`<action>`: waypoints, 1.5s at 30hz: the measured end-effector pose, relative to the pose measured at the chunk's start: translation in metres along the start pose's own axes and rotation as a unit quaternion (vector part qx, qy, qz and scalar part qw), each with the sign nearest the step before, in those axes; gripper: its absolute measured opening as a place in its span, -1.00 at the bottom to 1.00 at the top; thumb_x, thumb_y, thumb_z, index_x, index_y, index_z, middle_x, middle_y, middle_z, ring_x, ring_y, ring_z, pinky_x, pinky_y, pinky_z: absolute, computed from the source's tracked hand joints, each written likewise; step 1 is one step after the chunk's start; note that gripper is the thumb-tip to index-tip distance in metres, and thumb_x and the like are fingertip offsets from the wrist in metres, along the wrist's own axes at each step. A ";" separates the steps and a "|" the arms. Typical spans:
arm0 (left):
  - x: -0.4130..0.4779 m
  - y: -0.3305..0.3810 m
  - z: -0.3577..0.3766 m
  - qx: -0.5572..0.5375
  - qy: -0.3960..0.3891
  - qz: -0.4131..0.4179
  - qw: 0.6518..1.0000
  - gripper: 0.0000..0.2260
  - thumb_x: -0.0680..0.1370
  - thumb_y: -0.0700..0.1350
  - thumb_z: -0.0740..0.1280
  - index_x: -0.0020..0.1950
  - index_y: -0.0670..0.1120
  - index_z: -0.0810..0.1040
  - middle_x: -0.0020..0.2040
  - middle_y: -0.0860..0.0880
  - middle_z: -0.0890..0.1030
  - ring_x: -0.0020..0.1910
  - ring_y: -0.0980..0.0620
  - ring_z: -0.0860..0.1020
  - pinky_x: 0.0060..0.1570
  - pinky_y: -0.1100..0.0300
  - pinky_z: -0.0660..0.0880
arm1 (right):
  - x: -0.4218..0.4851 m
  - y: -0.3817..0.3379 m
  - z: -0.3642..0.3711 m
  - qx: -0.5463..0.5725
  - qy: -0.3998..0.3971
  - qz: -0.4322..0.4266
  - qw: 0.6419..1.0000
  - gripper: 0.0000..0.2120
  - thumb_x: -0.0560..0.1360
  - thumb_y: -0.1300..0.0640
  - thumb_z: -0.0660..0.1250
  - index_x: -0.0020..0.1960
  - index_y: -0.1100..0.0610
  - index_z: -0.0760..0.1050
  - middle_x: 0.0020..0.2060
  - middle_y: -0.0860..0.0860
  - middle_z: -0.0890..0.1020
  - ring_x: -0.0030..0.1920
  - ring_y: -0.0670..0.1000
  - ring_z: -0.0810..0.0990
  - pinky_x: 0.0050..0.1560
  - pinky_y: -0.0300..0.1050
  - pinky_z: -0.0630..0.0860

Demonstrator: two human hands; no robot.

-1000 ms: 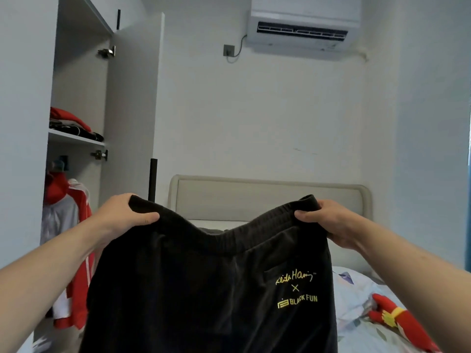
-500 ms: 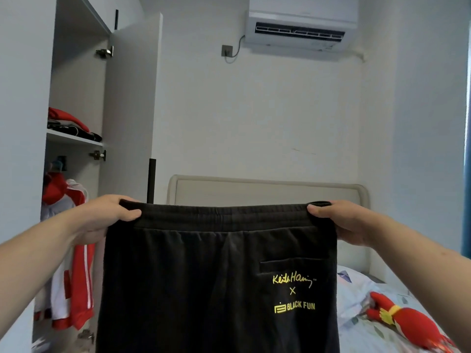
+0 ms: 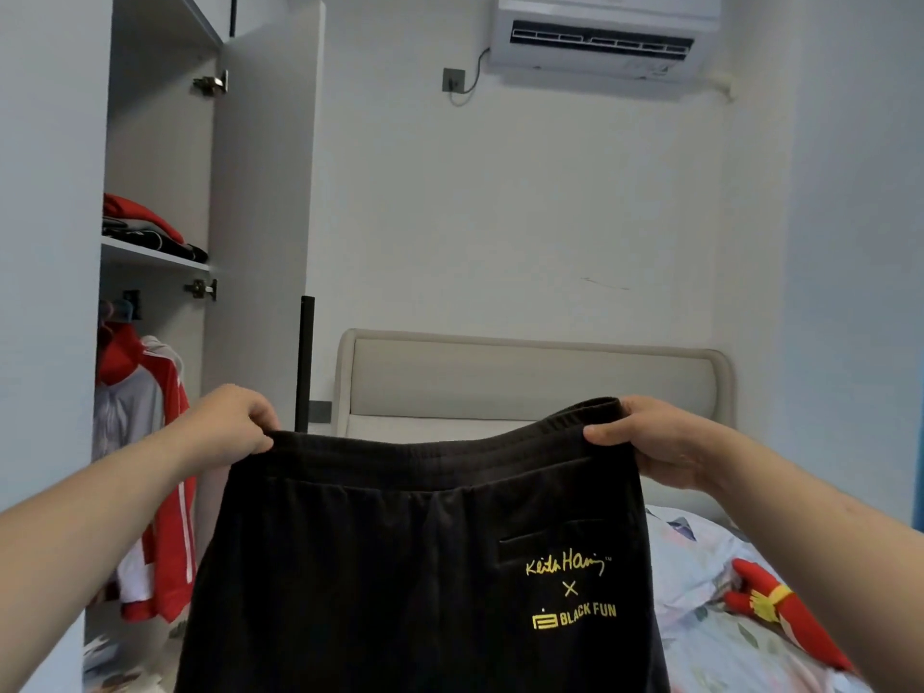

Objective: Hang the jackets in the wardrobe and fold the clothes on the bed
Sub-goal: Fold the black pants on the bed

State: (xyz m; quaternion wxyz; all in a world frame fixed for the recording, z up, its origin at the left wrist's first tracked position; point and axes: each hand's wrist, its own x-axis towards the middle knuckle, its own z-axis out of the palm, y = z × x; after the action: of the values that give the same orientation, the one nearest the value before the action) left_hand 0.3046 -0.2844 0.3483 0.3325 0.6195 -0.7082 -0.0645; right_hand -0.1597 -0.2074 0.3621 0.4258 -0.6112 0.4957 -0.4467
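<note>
Black trousers (image 3: 400, 567) hang upright before us, held by the waistband: our left hand (image 3: 230, 422) grips its left corner, our right hand (image 3: 665, 442) its right corner, fingers curled over the band. Behind lies the bed (image 3: 700, 642); a red-and-white jacket (image 3: 150, 442) hangs in the open wardrobe (image 3: 260, 192).

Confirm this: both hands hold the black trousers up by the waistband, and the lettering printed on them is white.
Not quite. The lettering is yellow, not white, as the head view shows. The rest stands: the left hand and the right hand grip the black trousers by the waistband and hold them up.
</note>
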 end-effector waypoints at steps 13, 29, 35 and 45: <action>-0.073 0.063 0.121 -0.204 -0.392 0.056 0.895 -0.44 0.35 -0.28 0.38 0.27 0.14 0.45 0.19 -0.15 0.60 -0.14 -0.01 0.63 -0.19 0.18 0.55 | 0.009 -0.043 0.076 -0.118 -0.035 -0.108 0.986 -0.81 0.52 0.38 0.36 -0.02 0.15 0.67 -0.04 0.16 0.72 0.03 0.15 0.69 0.18 0.04 0.58; -0.075 0.108 0.177 -0.276 -0.346 0.117 0.889 -0.76 0.35 -0.27 0.35 -0.06 -0.04 0.67 -0.13 0.01 0.69 -0.05 0.10 0.65 0.07 0.17 0.56 | -0.015 -0.055 0.042 -0.068 -0.145 -0.079 0.984 -0.78 0.36 0.35 0.36 -0.07 0.13 0.67 -0.12 0.10 0.70 -0.07 0.04 0.69 -0.08 -0.17 0.60; -0.097 0.080 0.155 -0.211 -0.412 0.084 0.882 -0.82 0.58 -0.12 0.35 0.03 0.15 0.67 -0.01 0.14 0.70 0.11 0.11 0.63 0.13 0.26 0.49 | -0.040 -0.062 0.026 -0.033 -0.088 -0.099 0.991 -0.80 0.42 0.35 0.34 0.00 0.22 0.65 -0.07 0.17 0.71 -0.06 0.11 0.70 -0.09 -0.08 0.63; -0.075 0.083 0.033 -0.116 -0.261 0.146 0.947 -0.76 0.61 0.15 0.28 -0.14 0.12 0.66 -0.17 0.11 0.71 -0.20 0.20 0.65 -0.21 0.35 0.49 | -0.077 -0.058 -0.011 -0.005 -0.013 -0.048 0.999 -0.68 0.42 0.21 0.40 0.15 0.28 0.58 0.08 0.25 0.69 0.05 0.20 0.70 -0.08 -0.01 0.65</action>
State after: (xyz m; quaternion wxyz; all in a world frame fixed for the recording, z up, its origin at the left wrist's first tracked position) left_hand 0.2187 -0.2077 0.3356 0.2113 0.4275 -0.8407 -0.2566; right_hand -0.1655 -0.1238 0.4107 0.4075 -0.6419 0.4624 -0.4561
